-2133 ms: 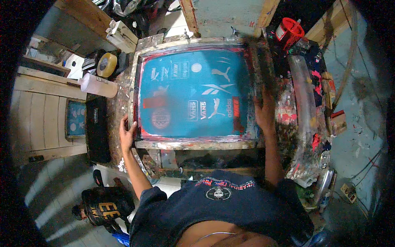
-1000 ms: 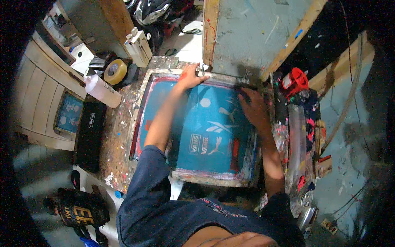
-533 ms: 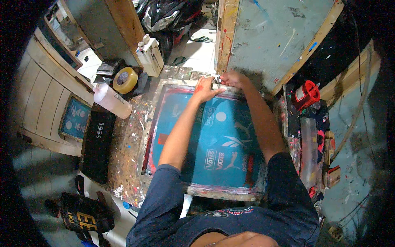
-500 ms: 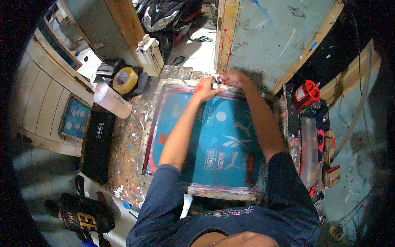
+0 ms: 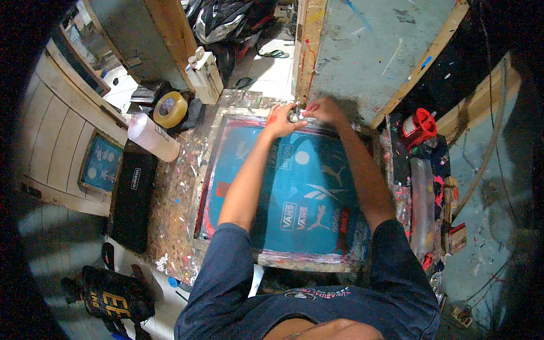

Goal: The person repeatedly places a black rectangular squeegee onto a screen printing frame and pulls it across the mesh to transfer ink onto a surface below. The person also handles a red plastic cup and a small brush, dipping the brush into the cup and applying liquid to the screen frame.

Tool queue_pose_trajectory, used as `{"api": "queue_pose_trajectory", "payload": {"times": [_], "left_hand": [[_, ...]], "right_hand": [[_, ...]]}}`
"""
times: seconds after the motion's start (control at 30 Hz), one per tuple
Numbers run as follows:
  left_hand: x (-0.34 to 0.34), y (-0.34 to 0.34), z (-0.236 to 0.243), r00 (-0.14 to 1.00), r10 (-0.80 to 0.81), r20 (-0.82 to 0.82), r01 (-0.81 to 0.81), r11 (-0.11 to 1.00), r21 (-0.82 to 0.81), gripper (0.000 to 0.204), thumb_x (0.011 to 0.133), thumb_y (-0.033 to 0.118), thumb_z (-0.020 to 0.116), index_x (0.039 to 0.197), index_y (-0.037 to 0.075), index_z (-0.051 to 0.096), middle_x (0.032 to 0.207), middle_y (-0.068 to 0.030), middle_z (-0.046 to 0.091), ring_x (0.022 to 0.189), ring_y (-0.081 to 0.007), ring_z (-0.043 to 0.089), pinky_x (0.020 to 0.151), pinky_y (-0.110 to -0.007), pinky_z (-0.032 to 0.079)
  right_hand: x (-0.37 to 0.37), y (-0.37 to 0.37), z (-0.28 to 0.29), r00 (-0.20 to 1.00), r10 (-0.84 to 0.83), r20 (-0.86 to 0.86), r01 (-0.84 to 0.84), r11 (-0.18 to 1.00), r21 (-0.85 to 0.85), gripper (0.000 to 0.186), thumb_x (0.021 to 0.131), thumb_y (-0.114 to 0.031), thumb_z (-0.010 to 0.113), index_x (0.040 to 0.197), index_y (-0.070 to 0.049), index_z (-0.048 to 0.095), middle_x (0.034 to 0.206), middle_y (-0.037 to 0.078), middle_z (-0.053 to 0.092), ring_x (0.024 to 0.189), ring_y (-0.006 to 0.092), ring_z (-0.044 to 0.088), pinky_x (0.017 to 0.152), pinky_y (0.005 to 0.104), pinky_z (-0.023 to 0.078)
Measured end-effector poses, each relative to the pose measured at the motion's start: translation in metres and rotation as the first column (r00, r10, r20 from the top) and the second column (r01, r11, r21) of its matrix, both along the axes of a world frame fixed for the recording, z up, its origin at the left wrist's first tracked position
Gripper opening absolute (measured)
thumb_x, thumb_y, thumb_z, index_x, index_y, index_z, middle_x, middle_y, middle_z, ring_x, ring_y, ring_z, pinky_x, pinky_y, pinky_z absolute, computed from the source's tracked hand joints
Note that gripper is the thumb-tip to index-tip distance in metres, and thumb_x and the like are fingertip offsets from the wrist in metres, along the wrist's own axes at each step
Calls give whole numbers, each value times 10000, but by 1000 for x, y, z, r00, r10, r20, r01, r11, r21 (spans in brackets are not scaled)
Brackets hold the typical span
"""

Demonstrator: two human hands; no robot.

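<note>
A screen printing frame (image 5: 311, 260) with teal mesh and pale printed designs lies flat in front of me. At its far edge my left hand (image 5: 279, 120) grips the frame, thumb lying along the inner side and fingers over the rim. Just right of it, my right hand (image 5: 324, 110) has its fingers pinched together at a small metal clamp (image 5: 298, 110), which sits between the two hands. The fingers partly hide the clamp, so its full shape does not show.
On the paint-spattered table (image 5: 175, 209) are a squeeze bottle (image 5: 153, 137), a roll of yellowish tape (image 5: 170, 109) and a black printed panel (image 5: 134, 204). A red ink tub (image 5: 418, 127) stands at right. Beyond the table are a board wall (image 5: 362, 56) and a motorbike (image 5: 226, 25).
My right hand has turned slightly at the clamp, its fingers shifting. The left hand stays at the frame's far edge. The whole view has shifted a little.
</note>
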State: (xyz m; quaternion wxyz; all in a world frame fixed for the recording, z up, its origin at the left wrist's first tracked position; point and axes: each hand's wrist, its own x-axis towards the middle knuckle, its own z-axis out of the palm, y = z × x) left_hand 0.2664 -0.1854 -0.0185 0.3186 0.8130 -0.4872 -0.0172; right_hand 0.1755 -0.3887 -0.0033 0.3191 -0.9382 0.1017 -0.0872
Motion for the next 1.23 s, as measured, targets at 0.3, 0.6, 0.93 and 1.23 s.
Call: {"api": "queue_pose_trajectory", "payload": {"times": [0.3,0.6,0.93,1.23], "left_hand": [[14,13,18,946,-118,-302,141,988,56,704,878,416,752,1392,-27,563,1385,-252,596,1281,-353,579,1087,-422,447],[22,11,18,907,-224,-356,263,963,65,616,948,289,694,1441,-33,513,1347,-248,624,1198,-317,626,1032,-395,473],[27,7,-1,962,-233,-145,237,972,6,593,927,309,670,1438,36,541,1241,-282,663,1165,-436,617,1059,-457,456],[16,16,32,952,-130,-279,196,954,226,637,913,368,695,1485,144,529,1335,-275,620,1319,-359,530,1138,-421,371]], "right_hand": [[3,25,-8,997,-75,-17,76,985,154,377,780,-342,882,924,-21,747,776,63,726,715,138,652,679,313,530],[9,26,17,922,57,383,-85,995,56,434,800,-99,760,1218,-70,645,931,45,683,741,160,628,715,327,532],[12,32,97,998,16,65,2,960,-280,517,883,-445,627,825,63,702,750,314,658,753,452,695,720,515,547],[69,24,27,922,-110,-370,182,969,165,420,922,-497,637,893,-111,800,843,196,765,733,377,751,635,484,569]]}}
